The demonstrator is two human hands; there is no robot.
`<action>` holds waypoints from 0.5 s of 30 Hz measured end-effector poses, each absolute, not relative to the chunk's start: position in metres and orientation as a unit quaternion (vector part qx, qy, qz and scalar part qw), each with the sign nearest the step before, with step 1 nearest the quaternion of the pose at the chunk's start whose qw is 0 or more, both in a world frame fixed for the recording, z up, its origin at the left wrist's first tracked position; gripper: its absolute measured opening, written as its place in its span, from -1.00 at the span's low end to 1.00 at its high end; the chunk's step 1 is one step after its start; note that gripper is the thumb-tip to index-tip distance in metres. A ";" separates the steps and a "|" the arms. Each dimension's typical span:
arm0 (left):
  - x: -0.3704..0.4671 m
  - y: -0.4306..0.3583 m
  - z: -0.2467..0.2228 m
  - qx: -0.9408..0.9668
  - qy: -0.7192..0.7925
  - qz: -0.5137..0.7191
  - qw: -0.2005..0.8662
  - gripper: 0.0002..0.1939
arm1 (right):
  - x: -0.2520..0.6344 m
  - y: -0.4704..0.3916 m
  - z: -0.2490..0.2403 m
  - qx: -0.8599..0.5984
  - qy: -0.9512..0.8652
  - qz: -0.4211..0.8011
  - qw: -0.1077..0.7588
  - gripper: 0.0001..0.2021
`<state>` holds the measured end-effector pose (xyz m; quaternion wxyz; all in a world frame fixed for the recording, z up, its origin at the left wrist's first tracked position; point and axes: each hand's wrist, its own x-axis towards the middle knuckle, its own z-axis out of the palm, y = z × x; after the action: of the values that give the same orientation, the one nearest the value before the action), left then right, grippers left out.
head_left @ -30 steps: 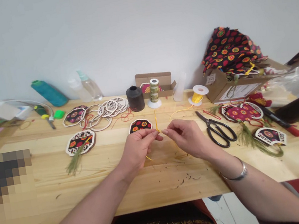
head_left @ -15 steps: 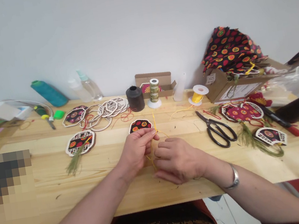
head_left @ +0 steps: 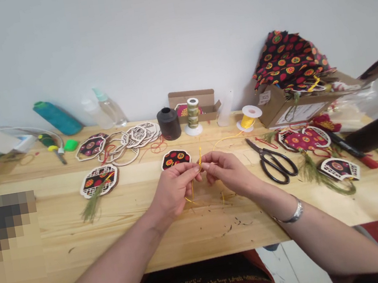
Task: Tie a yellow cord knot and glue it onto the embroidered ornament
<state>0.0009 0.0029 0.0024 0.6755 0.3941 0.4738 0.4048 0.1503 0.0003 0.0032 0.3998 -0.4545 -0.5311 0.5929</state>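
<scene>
Starting from left: see teal thread cone point(head_left: 58, 117) tilted near wall point(head_left: 122, 37), then lattice charm point(head_left: 97, 182) with green tassel point(head_left: 92, 205), flat on wooden table point(head_left: 118, 238). Next along, see flower-print charm point(head_left: 175, 157) just behind left hand point(head_left: 172, 187), lower edge partly covered by it. See left hand mostly closed, thumb and forefinger pinched on yellow cord point(head_left: 200, 154). Have cord between both hands, over middle of table. Looks bright yellow, thin, knobbly and thicker along short knotted stretch above the pinch, single smooth strand below. Points away from body at knotted end; runs near upright in view along its long axis, leaning slightly right at top. Trails loose strand below left hand, toward near table edge. Can't make out knot detail at the pinch, too small. See right hand point(head_left: 227, 170) also curled, thumb and forefinger pinched at same cord, right beside left thumb. Further right, see yellow spool point(head_left: 247, 120) with line running toward right hand, then black-handled scissors point(head_left: 266, 152), blades pointing away and left.
</scene>
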 end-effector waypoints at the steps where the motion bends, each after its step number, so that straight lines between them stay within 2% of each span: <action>1: 0.001 0.003 0.002 0.394 0.474 0.402 0.677 -0.87 | 0.150 0.000 0.004 -0.462 -0.534 0.585 0.399 -0.77; 6: 0.002 0.001 0.004 0.415 0.478 0.380 0.674 -0.87 | 0.151 0.001 0.007 -0.484 -0.528 0.548 0.433 -0.81; 15: 0.003 0.001 0.000 0.408 0.482 0.387 0.671 -0.84 | 0.152 0.001 0.008 -0.493 -0.507 0.551 0.443 -0.75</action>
<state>0.0028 0.0007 -0.0002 0.6715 0.4084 0.4824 0.3869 0.1521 0.0011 0.0077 0.4429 -0.4934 -0.5069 0.5508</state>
